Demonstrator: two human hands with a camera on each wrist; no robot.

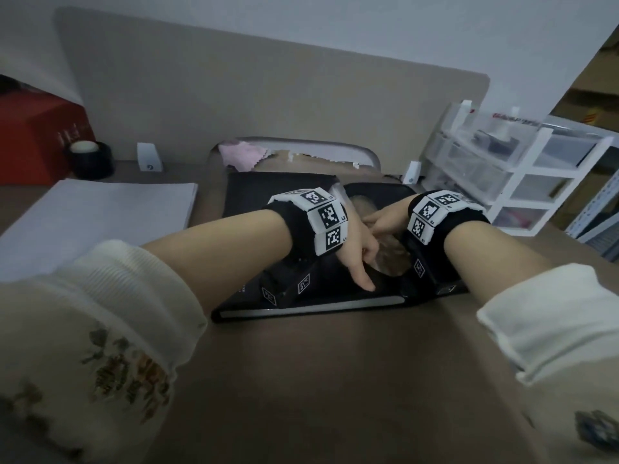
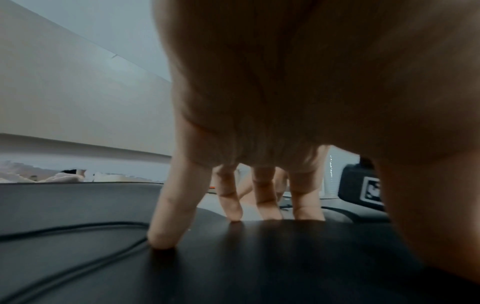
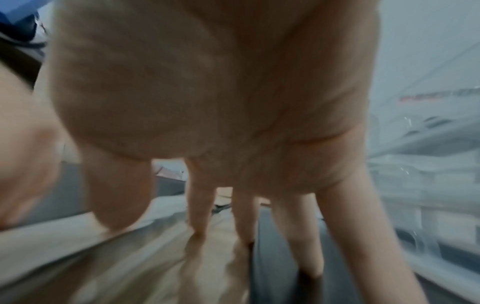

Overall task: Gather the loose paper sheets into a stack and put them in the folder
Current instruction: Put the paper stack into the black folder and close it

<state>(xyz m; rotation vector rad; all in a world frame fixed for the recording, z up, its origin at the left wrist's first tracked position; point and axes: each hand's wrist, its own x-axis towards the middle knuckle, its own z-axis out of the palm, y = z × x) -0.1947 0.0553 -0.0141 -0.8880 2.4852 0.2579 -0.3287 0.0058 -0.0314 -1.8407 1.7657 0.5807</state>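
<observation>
A black folder [image 1: 258, 195] lies on the brown desk in front of me, with a thin grey edge along its near side. The white paper stack [image 1: 100, 212] sits squared on the desk to its left, apart from both hands. My left hand [image 1: 360, 259] presses straight fingers [image 2: 168, 226] down on the folder's black cover [image 2: 259, 267], next to a thin black cord [image 2: 78, 228]. My right hand [image 1: 385, 222] reaches in from the right, its extended fingertips [image 3: 298, 236] touching a glossy reflective patch on the folder. Neither hand holds anything. The right wrist view is blurred.
A beige partition [image 1: 268, 95] closes the back of the desk. A red box [image 1: 37, 135] and a black tape roll [image 1: 90, 159] stand at the back left. White plastic drawers [image 1: 522, 175] stand at the right. A pink cloth [image 1: 241, 155] lies in a tray behind the folder.
</observation>
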